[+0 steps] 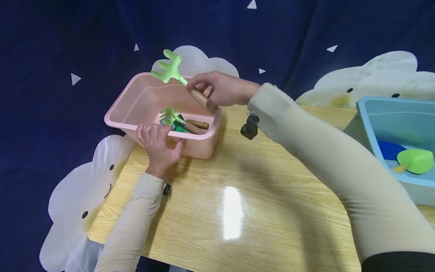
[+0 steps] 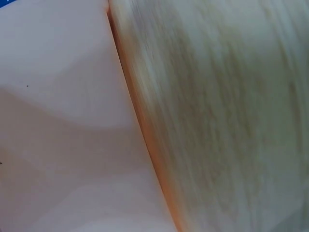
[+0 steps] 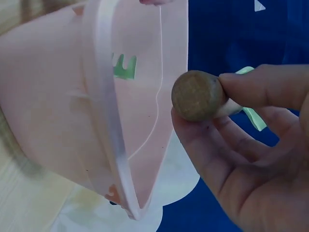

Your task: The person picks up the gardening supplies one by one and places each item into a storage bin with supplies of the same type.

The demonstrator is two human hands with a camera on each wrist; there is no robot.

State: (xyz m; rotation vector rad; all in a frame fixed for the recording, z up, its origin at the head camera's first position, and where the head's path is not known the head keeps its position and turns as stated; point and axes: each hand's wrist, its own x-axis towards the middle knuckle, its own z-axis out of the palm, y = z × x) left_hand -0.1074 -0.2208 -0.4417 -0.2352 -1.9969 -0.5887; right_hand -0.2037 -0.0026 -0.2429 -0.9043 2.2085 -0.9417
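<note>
Above the pink bin point(image 1: 200, 145), my right hand point(image 1: 224, 88) pinches the wooden handle of a light green hand rake point(image 1: 170, 68), its tines pointing up and left. In the right wrist view the round end of the handle point(image 3: 197, 95) shows between thumb and fingers. My left hand point(image 1: 159, 145) grips the bin's front rim, fingers over the edge and thumb outside. Inside the bin lie another green hand rake point(image 1: 168, 115), a second wooden handle point(image 1: 198, 124) and a dark green piece point(image 1: 179, 126), partly hidden by the rim.
A blue bin point(image 1: 368, 124) stands at the right, holding a light green shovel point(image 1: 416, 160) and a dark blue piece point(image 1: 391, 150). Both bins are on a wooden table point(image 1: 204, 211). Behind hangs a dark blue cloth point(image 1: 217, 30) with white cloud shapes.
</note>
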